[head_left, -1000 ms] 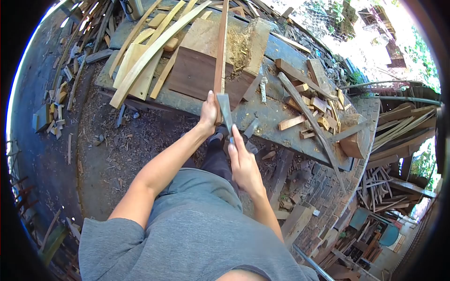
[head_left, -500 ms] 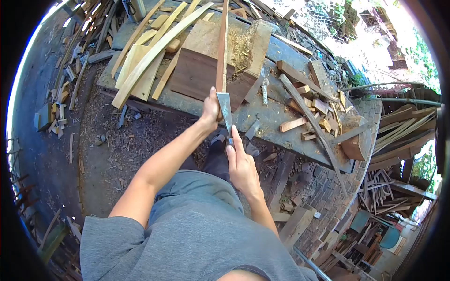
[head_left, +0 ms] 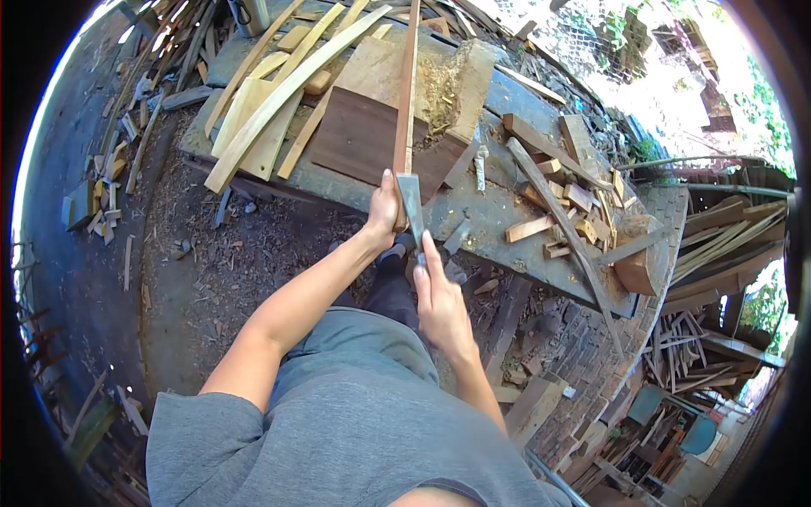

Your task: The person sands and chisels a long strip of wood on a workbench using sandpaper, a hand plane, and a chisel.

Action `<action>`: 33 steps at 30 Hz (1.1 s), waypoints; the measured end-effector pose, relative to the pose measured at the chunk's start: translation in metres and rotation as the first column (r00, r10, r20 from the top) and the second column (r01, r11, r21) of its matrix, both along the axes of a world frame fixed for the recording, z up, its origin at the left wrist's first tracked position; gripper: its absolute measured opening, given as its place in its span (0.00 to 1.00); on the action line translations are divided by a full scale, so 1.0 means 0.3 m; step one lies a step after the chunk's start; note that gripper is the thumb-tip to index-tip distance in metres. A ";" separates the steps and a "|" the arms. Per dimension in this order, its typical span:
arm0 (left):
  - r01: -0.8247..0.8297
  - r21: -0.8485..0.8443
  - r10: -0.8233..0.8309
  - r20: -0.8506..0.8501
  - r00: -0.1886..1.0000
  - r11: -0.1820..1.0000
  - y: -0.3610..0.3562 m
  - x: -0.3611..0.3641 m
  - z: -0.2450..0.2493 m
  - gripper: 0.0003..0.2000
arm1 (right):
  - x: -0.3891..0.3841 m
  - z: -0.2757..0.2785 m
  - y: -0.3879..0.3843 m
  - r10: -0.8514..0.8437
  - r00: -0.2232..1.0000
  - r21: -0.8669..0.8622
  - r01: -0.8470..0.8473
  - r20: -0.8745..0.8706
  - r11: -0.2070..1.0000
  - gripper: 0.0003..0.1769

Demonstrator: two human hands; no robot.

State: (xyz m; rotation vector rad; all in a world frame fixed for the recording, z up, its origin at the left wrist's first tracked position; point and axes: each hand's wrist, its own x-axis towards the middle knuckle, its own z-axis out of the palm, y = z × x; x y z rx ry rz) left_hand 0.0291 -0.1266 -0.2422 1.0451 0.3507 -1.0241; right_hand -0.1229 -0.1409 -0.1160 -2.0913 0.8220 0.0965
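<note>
A long, narrow reddish-brown wood strip (head_left: 406, 101) runs from the top of the view across a dark board toward my body. My left hand (head_left: 384, 205) is closed around its near end, thumb along the side. Over that end lies the flat metal blade of a chisel (head_left: 410, 201), wide and square at its far end and narrowing toward me. My right hand (head_left: 443, 311) grips the chisel's handle, index finger stretched along it; the handle is mostly hidden. Beneath the strip are the dark brown board (head_left: 355, 135) and a thick block with a shaving-filled hollow (head_left: 465, 93).
The workbench (head_left: 541, 262) carries pale curved strips (head_left: 296, 80) on the left and several offcuts (head_left: 583, 198) on the right. A long dark stick (head_left: 566, 220) overhangs its front edge. Chips litter the ground (head_left: 220, 279). A metal flask (head_left: 250, 15) stands at the back.
My left hand has slid slightly toward me along the strip. The chisel and my right hand have drawn back a little too. The whole view has shifted slightly.
</note>
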 end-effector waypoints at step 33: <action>-0.072 0.028 0.075 -0.132 0.988 0.997 0.005 0.021 0.025 0.27 | -0.021 0.035 0.041 0.070 0.996 -0.016 -0.071 -0.060 0.997 0.31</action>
